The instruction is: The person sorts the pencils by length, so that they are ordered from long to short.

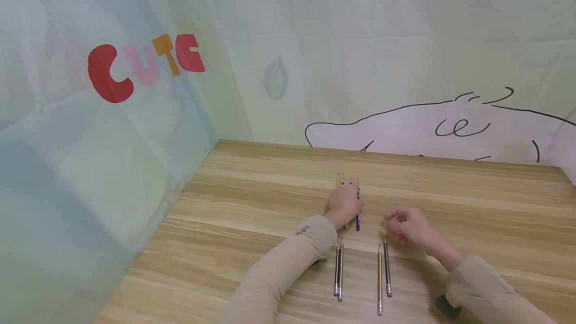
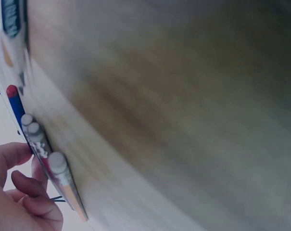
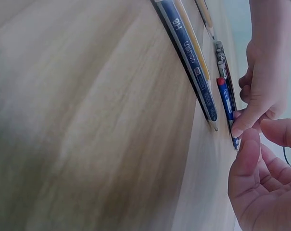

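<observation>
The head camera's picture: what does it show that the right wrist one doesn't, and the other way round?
Only the head view shows the colorful letters spelling CUTE and the right sleeve.

Only the right wrist view shows the pale lettering along the dark pencil.

Both show the left hand, the right hand, the red-ended blue pencil, that dark pencil with a gold pencil beside it, and the wooden tabletop.
</observation>
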A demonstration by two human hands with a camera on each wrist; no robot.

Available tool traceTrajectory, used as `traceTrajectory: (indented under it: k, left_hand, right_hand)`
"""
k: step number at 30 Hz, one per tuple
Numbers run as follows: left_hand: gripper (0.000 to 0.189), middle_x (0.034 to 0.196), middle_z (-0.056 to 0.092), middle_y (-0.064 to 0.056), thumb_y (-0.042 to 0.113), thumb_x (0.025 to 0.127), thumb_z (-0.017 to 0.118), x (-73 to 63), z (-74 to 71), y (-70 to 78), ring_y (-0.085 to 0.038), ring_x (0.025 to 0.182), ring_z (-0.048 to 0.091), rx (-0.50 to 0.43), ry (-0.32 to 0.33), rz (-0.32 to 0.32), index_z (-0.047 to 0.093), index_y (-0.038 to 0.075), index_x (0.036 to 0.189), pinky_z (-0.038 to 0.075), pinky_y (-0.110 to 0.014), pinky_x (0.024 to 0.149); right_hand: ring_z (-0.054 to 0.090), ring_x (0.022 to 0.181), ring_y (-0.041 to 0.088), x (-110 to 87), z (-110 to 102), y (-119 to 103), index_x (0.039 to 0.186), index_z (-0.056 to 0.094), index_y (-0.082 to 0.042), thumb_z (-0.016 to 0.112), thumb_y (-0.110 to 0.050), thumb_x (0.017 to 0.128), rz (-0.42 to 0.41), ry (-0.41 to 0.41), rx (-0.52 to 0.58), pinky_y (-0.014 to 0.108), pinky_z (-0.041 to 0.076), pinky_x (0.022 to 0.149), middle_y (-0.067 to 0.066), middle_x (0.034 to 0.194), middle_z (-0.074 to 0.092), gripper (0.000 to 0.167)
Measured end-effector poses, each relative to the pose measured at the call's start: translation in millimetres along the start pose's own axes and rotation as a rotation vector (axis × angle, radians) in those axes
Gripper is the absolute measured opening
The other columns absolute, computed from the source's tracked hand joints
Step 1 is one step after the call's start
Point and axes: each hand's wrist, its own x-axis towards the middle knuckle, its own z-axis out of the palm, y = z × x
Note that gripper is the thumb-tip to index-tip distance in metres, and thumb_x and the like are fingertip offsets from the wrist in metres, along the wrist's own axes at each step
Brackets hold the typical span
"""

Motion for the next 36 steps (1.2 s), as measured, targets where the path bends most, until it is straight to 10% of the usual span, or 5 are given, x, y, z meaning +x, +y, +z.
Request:
traceTrajectory:
  k: [15, 22, 36]
  left_hand:
    - [0.016, 0.054, 0.049, 0.008, 0.029, 0.082, 0.058, 1.4, -0.1, -6.4, -0.006, 0.041, 0.039, -0.034, -0.006, 0.022, 0.060, 0.020, 0.095, 0.031, -0.017, 0.037]
    - [0.028, 0.083, 0.065, 0.006, 0.029, 0.081, 0.060, -5.0, -7.7, -12.4, -0.005, 0.046, 0.044, -0.113, -0.020, 0.041, 0.059, 0.020, 0.108, 0.037, -0.017, 0.042]
    - [0.021, 0.055, 0.053, 0.009, 0.024, 0.081, 0.060, -26.3, -10.5, -24.0, -0.004, 0.040, 0.043, -0.227, -0.064, 0.112, 0.060, 0.017, 0.101, 0.034, -0.016, 0.036]
  right_hand:
    - [0.051, 0.056, 0.013, -5.9, 3.6, 0.2, 0.105, 0.051, 0.009, 0.056, -0.011, 0.083, 0.009, -0.018, 0.016, 0.027, 0.047, 0.050, 0.007, 0.065, 0.056, 0.030]
    - [0.053, 0.059, 0.015, -11.6, 5.0, -0.2, 0.105, 0.050, 0.010, 0.057, -0.010, 0.082, -0.011, -0.028, 0.034, 0.030, 0.049, 0.053, 0.010, 0.068, 0.057, 0.032]
    - [0.053, 0.058, 0.015, -24.3, 12.3, 2.2, 0.103, 0.052, 0.005, 0.060, -0.010, 0.078, 0.057, -0.059, 0.056, 0.027, 0.048, 0.050, 0.008, 0.071, 0.057, 0.030]
